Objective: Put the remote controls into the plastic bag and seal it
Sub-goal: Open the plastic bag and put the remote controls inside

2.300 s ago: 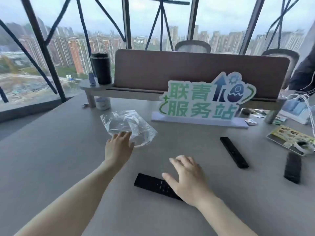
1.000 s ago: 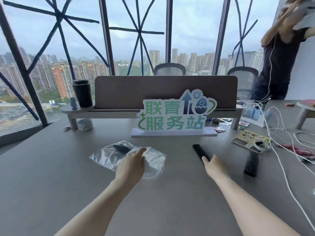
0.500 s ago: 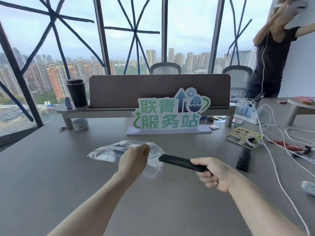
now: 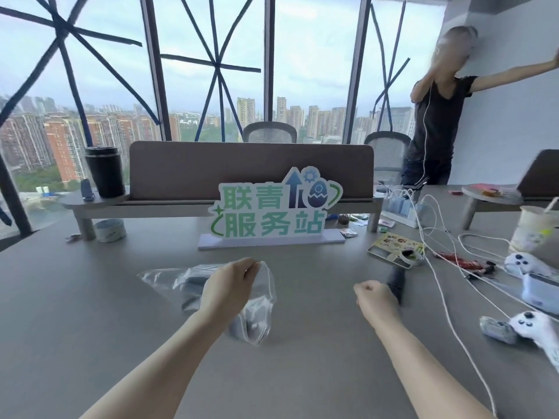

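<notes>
Between my two hands lies bare grey table [image 4: 302,373], both forearms reaching forward over it. My left hand [image 4: 231,287] is raised off the surface, thumb and forefinger narrowed to a pinch on the upper lip of the clear plastic bag [image 4: 260,300]; the mouth hangs open just to the right of my fingertips and sags down to the table below my wrist. Behind and to the left of that hand the rest of the bag lies flat, and dark shapes show through the film there, blurred, so I cannot count the remote controls inside. My right hand [image 4: 376,300] is curled into a loose fist, fingers drawn in, holding nothing that I can see. Just beyond its knuckles, touching or nearly so, lies a black remote control [image 4: 396,281], partly hidden by the hand and blurred. Farther right of that hand run white cables [image 4: 444,285], and past them two white game controllers [image 4: 532,326] rest on the table, well apart from my fingers. Ahead of both hands stands a green-lettered sign [image 4: 273,211] on its base, with a brown desk divider [image 4: 251,169] behind it. Another person [image 4: 435,128] in a dark top stands at the far right by the wall.
</notes>
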Motion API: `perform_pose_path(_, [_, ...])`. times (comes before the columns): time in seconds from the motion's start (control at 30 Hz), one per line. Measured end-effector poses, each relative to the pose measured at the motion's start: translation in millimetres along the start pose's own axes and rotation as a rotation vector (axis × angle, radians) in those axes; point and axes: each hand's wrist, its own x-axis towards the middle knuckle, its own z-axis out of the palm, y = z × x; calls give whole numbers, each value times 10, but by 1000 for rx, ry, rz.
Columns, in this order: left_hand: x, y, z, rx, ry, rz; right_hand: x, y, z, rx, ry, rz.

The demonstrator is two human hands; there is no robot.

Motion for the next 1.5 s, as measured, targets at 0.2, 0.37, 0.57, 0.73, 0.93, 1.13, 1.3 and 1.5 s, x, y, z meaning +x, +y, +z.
perform_pose_path(0.2, [191,338,31,-48,115,104,641,450,-393,-314,210,174])
perform_pose_path(0.37, [399,484,40,-7,79,160,839,561,-351,-453,167,195])
perform_pose_path(0.57, [302,403,123,10,-56,70,803,482,-487,126,-259,290])
perform_pose_path(0.73, [134,369,218,34,-110,22,79,180,-790,570,-701,229])
perform_pose_path(0.93, [22,440,145,21,-68,-12,-521,-144,-488,190,-875,81])
perform_pose_path(1.13, [-61,357,64,16,-73,-33,-748,-364,215,184,-511,-126])
perform_pose_path(1.3, [-108,305,-35,47,-79,2,-683,-301,302,-158,-345,-267])
perform_pose_path(1.5, [-234,240,-121,205,-317,1,-566,-300,609,-150,-173,-357])
